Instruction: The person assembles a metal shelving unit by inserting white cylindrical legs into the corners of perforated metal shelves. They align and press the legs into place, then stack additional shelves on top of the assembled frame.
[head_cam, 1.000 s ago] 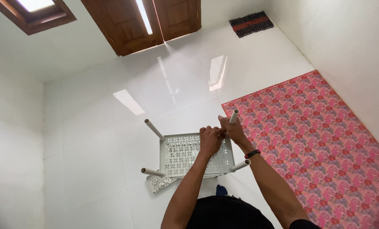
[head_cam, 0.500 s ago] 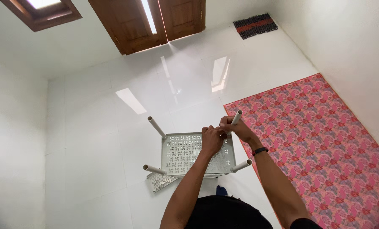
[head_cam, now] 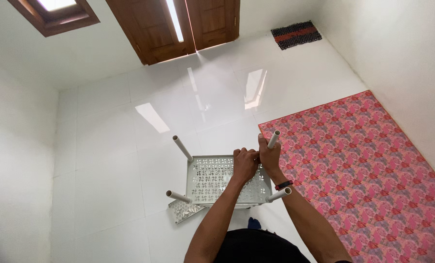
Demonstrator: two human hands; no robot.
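Shelf panel (head_cam: pixel 212 179), white plastic with cut-out patterns, lies flat on the white floor (head_cam: pixel 110 160), four white tube legs pointing up. Left hand (head_cam: pixel 244 163) presses its top edge, fingers curled together on it. At three o'clock of it, right hand (head_cam: pixel 268 155) is clamped on the corner tube (head_cam: pixel 274 139), which leans toward one o'clock. Pink mat (head_cam: pixel 373 170) lies rightmost.

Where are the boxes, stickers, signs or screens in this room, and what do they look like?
None show in this room: no packages, labels, signs or screens.
The hands grip a white perforated plastic shelf with white tube legs, plain and unmarked as far as can be seen.
The pink floral mat and the dark doormat carry only patterns.
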